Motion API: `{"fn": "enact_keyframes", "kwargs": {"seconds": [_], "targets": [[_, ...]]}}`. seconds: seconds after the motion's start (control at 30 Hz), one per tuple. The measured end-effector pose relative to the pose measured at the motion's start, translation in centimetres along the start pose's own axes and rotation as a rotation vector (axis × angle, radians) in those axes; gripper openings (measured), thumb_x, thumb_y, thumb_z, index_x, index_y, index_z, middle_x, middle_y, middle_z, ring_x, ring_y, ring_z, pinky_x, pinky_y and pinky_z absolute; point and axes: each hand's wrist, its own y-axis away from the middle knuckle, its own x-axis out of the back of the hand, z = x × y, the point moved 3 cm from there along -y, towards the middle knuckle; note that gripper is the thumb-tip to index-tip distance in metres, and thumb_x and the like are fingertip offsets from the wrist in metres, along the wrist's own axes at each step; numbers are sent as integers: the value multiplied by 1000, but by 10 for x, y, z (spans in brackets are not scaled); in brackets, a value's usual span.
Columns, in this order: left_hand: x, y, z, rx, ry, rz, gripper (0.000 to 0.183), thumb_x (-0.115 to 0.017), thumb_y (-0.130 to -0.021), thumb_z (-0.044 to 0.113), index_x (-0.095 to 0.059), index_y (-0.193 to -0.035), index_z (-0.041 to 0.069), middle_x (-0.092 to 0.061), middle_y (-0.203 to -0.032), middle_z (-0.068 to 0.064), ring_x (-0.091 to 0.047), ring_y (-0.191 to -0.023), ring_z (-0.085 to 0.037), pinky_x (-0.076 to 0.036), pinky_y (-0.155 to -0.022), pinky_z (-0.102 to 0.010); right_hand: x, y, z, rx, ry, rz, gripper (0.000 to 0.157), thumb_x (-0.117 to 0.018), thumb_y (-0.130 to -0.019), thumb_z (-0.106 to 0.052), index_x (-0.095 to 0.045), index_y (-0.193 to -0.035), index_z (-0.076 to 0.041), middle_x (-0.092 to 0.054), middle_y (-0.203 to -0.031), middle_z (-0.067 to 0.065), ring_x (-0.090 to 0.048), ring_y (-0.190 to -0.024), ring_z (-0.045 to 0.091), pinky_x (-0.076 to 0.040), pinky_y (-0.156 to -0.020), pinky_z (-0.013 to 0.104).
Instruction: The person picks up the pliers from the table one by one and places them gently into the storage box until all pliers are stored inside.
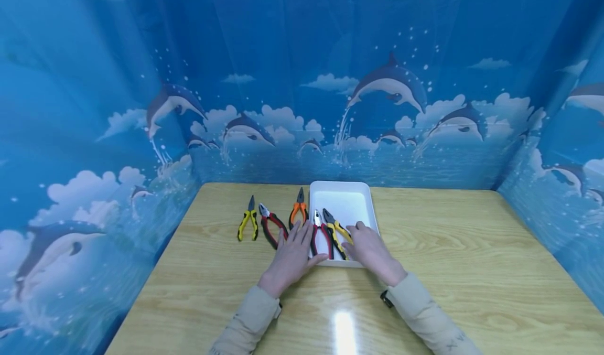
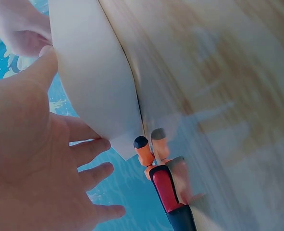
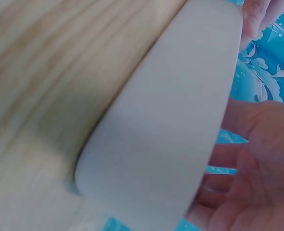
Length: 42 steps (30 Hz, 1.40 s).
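Observation:
A white tray (image 1: 343, 200) holds pliers with red-and-black handles (image 1: 315, 237) and pliers with yellow-and-black handles (image 1: 331, 226), side by side. My right hand (image 1: 373, 250) reaches over the tray's front right corner; its thumb and fingers pinch one handle of the yellow-and-black pliers. In the right wrist view its fingertips are hidden behind the tray's wall (image 3: 156, 110). My left hand (image 1: 293, 253) lies at the tray's front left corner, fingers extended, thumb by the front rim. Left of it are red-and-black pliers (image 1: 271, 226) and orange-handled pliers (image 1: 299, 208), both partly covered by this hand.
Yellow-and-black needle-nose pliers (image 1: 248, 219) lie farthest left on the wooden table (image 1: 453, 250). A blue dolphin-print curtain (image 1: 292, 82) encloses the table's back and sides. Light glares off the tabletop near the front.

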Motion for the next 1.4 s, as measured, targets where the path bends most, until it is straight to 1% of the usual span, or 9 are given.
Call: {"fn": "enact_keyframes", "kwargs": {"seconds": [0.13, 0.23, 0.4, 0.53, 0.67, 0.77, 0.87, 1.1, 1.4], "targets": [[-1, 0, 0, 0, -2, 4, 87, -47, -99, 64, -29, -159, 4, -26, -166, -14, -19, -153, -38, -20, -116, -71, 10, 3, 3, 88, -1, 186, 29, -79, -89, -15, -73, -114, -1, -68, -94, 13, -67, -79, 28, -59, -65, 40], [0, -1, 0, 7, -3, -1, 87, -46, -99, 65, -28, -159, 4, -25, -166, -13, -19, -154, -38, -19, -117, -70, 18, 6, 7, 135, -9, 280, 16, -80, -88, -11, -76, -102, -4, -70, -87, 8, -66, -74, 24, -57, -60, 35], [0, -1, 0, 7, 10, -2, 88, -48, -99, 64, -27, -160, 5, -24, -166, -13, -18, -154, -37, -18, -118, -70, 28, 11, 18, 159, 20, 345, 6, -78, -90, -12, -77, -93, -7, -70, -83, 5, -65, -72, 21, -56, -60, 34], [1, 0, 0, 2, 14, 0, 88, -48, -99, 64, -27, -160, 4, -24, -167, -14, -16, -154, -36, -18, -118, -70, 32, 17, 29, 170, 65, 365, 15, -77, -91, -14, -76, -102, -3, -73, -91, 10, -67, -81, 28, -58, -68, 41], [2, 2, 0, -13, 11, 13, 87, -49, -99, 63, -29, -159, 3, -26, -166, -15, -19, -153, -38, -19, -116, -71, 32, 23, 40, 137, 87, 303, 38, -72, -96, -20, -67, -126, 3, -69, -120, 20, -64, -111, 38, -56, -89, 52], [2, 3, 0, -24, 10, 20, 86, -50, -99, 61, -31, -158, 2, -27, -165, -16, -21, -153, -39, -20, -116, -71, 30, 29, 47, 97, 84, 224, 53, -65, -101, -27, -53, -142, 5, -56, -142, 24, -50, -132, 43, -47, -102, 60], [2, 2, 0, -25, 10, 19, 86, -50, -99, 61, -31, -158, 2, -28, -165, -16, -21, -153, -39, -20, -116, -72, 28, 36, 52, 86, 78, 160, 65, -60, -103, -34, -41, -151, 5, -40, -156, 24, -35, -144, 44, -39, -108, 65], [0, 0, 0, -2, 9, 1, 87, -46, -99, 64, -27, -160, 4, -24, -166, -14, -16, -154, -37, -18, -117, -71, 23, 50, 61, 110, 69, 81, 81, -62, -99, -45, -32, -155, 5, -27, -163, 22, -25, -150, 44, -31, -110, 72], [-1, 0, 0, 0, 5, -7, 88, -47, -99, 64, -26, -160, 4, -24, -166, -14, -18, -154, -38, -17, -117, -70, 14, 54, 67, 86, 35, -24, 77, -53, -103, -49, -31, -157, 0, -27, -164, 19, -22, -151, 42, -23, -115, 72]]}}
